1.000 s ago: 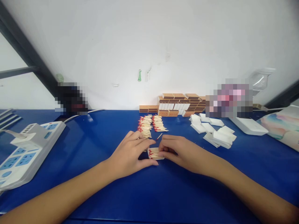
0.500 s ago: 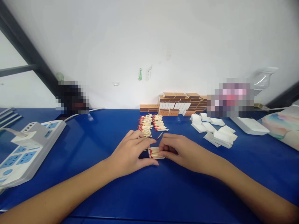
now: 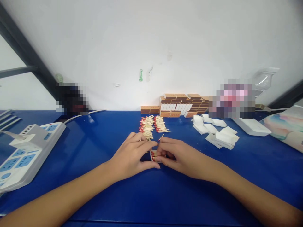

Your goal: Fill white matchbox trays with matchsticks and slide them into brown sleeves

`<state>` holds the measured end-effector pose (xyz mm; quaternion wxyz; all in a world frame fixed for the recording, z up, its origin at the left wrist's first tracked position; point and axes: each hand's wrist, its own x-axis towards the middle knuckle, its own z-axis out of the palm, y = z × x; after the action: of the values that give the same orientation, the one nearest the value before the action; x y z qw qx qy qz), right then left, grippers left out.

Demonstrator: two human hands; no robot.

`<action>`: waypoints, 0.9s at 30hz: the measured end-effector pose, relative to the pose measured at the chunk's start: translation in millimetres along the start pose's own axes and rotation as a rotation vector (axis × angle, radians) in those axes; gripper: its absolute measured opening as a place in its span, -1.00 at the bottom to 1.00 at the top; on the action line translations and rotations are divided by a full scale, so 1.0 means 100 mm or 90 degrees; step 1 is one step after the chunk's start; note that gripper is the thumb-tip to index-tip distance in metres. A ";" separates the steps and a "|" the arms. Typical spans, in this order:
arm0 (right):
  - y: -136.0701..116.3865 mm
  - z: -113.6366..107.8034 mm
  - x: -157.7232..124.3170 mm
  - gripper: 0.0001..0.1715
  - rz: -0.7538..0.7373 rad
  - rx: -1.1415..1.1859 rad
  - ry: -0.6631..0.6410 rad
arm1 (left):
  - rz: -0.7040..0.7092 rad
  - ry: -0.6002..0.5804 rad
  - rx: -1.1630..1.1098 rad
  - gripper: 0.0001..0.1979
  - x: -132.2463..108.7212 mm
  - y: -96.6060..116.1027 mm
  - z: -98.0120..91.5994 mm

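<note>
A small white matchbox tray [image 3: 151,156] with red-tipped matches [image 3: 153,154] in it lies between my hands on the blue table. My left hand [image 3: 132,154] curves around its left end, thumb along the near side and index finger past the far side; the other fingertips are hidden. Over the tray, my right hand [image 3: 175,154] has thumb and fingers closed in a pinch at the matches and covers the right part. A loose match [image 3: 161,137] lies just beyond my right hand. Behind my hands are two heaps of matches, left [image 3: 146,126] and right [image 3: 161,124].
Stacked brown matchboxes [image 3: 171,113] stand against the wall. White empty trays [image 3: 223,137] lie scattered at the right, near a larger white box [image 3: 253,126]. A white power strip [image 3: 38,157] with a plugged-in adapter occupies the left side.
My right hand has moved left over the tray and now hides more of its matches. My left hand stays almost in place.
</note>
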<state>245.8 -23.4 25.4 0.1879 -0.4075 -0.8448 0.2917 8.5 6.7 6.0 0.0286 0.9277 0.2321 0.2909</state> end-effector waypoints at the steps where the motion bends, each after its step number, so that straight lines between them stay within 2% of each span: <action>1: 0.00 0.00 0.00 -0.76 0.001 -0.003 0.003 | 0.000 0.000 0.001 -0.42 0.00 0.00 0.00; 9: 0.03 -0.08 0.00 -0.79 -0.022 -0.052 0.001 | -0.011 -0.007 0.003 -0.41 -0.01 0.00 0.00; 14: 0.29 -0.22 0.03 -0.82 -0.031 -0.132 0.113 | -0.011 -0.006 -0.005 -0.40 -0.01 0.01 0.00; 17: 0.47 -0.23 0.07 -0.76 -0.044 -0.156 0.125 | -0.009 -0.011 -0.010 -0.41 -0.01 0.02 0.00; 21: 0.61 -0.18 0.14 -0.85 -0.041 -0.174 0.137 | -0.013 -0.014 -0.010 -0.41 0.00 0.01 0.01; 24: 0.61 -0.16 0.18 -0.86 -0.016 -0.186 0.128 | -0.013 -0.013 -0.006 -0.41 -0.02 0.00 0.01; 27: 0.49 -0.17 0.15 -0.85 0.004 -0.169 0.134 | -0.024 0.002 0.003 -0.40 -0.03 0.00 0.01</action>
<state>274.6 18.3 7.6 0.2189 -0.4597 -0.8503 0.1335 7.0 5.1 4.1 0.0318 0.9228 0.2504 0.2910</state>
